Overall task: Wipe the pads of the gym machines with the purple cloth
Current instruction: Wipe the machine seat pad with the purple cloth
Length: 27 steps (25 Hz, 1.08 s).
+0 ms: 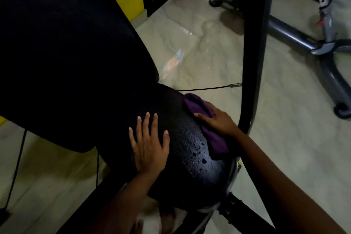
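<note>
A black padded seat of a gym machine fills the lower middle, with water droplets glistening on its near right part. My left hand lies flat on the seat's left side, fingers spread, holding nothing. My right hand presses the folded purple cloth against the seat's right edge, gripping it. A large black back pad rises at the upper left, touching the seat's far end.
A black frame post stands just right of the seat, with a thin cable running to it. Grey legs of another machine spread across the tiled floor at upper right. A perforated black bar sits below the seat.
</note>
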Tool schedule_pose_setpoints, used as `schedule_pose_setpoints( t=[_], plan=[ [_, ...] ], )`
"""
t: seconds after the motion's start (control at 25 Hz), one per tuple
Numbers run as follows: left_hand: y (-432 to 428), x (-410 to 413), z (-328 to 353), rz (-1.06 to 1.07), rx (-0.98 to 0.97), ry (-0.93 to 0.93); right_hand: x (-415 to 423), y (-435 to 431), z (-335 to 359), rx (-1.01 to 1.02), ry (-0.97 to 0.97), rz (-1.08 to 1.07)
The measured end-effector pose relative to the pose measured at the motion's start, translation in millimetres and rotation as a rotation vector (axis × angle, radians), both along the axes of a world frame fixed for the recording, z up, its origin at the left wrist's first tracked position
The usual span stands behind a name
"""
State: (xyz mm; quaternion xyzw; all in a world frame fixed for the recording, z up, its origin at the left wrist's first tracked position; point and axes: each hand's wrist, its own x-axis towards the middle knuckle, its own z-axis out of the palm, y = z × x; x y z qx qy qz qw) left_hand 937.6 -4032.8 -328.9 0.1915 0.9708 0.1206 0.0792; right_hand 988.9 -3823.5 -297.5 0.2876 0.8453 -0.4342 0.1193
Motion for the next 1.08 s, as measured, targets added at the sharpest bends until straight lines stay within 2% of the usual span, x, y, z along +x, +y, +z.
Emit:
schedule_pose_setpoints(
  t=[0.2, 0.36, 0.48, 0.6, 0.68, 0.76, 0.84, 1.08],
  plan=[
    [-12, 44, 10, -0.252, 0.133, 0.024, 23, -1, -2, -0.061, -0.005, -0.102],
    [-22, 56, 3, -0.301, 0.131, 0.052, 60, -19, 1, -0.062, 0.105, -0.235],
    [-18, 51, 5, -0.296, 0.121, 0.034, 107, -57, 1, 0.143, 0.260, -0.419],
    [-14, 53, 5, -0.293, 0.123, 0.000, 131, -100, -5, 0.394, 0.275, -0.450],
    [-15, 53, 5, -0.295, 0.148, -0.007, 138, -130, -3, 0.556, 0.225, -0.388],
    [-17, 54, 6, -0.298, 0.171, -0.008, 141, -147, -2, 0.768, 0.195, -0.211],
    [-17, 54, 6, -0.298, 0.189, -0.012, 131, -137, 1, 0.892, 0.148, -0.007],
    [-16, 55, 2, -0.281, 0.221, 0.024, 58, -71, 9, 0.796, -0.010, 0.210]
  ],
)
